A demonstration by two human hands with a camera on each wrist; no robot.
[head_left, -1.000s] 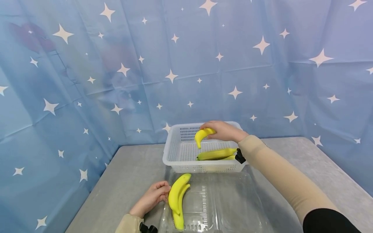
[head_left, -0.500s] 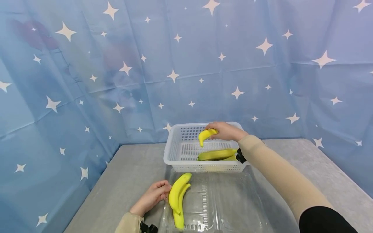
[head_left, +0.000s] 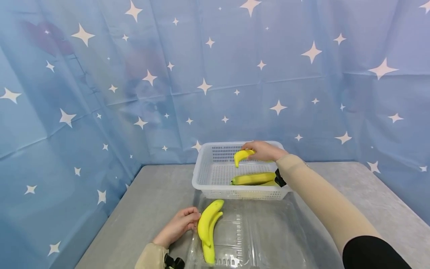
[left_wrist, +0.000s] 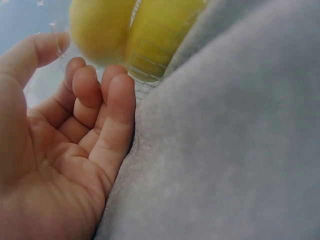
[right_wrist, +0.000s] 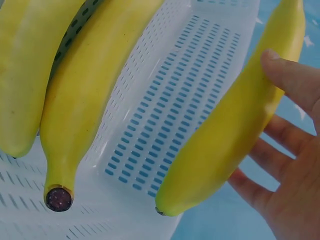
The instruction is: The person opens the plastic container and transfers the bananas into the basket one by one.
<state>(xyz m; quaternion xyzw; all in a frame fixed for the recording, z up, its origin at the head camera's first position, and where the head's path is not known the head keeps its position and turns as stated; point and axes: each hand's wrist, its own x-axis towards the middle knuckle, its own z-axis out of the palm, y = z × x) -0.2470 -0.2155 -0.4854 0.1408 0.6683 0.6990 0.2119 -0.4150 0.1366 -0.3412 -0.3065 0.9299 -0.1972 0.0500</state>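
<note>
My right hand (head_left: 265,150) grips a yellow banana (right_wrist: 230,120) between thumb and fingers, above the white perforated basket (head_left: 201,170). Two more bananas lie side by side along the near side of that basket, one of them a greenish-yellow banana (head_left: 253,178). At the front, my left hand (head_left: 181,224) holds the left rim of a clear plastic container (head_left: 268,228), the thumb (left_wrist: 47,49) on the rim and the fingers curled below. Inside the container's left half, a banana (head_left: 207,222) lies against another banana (head_left: 209,248).
Behind the container stands the basket, close to its back edge. Both sit on a grey table (head_left: 158,190). A blue curtain with white stars (head_left: 201,67) hangs directly behind the table and along its left side.
My right hand has moved slightly right over the basket with the banana in its grip. The head view has shifted a little. My left hand stays at the container's rim.
</note>
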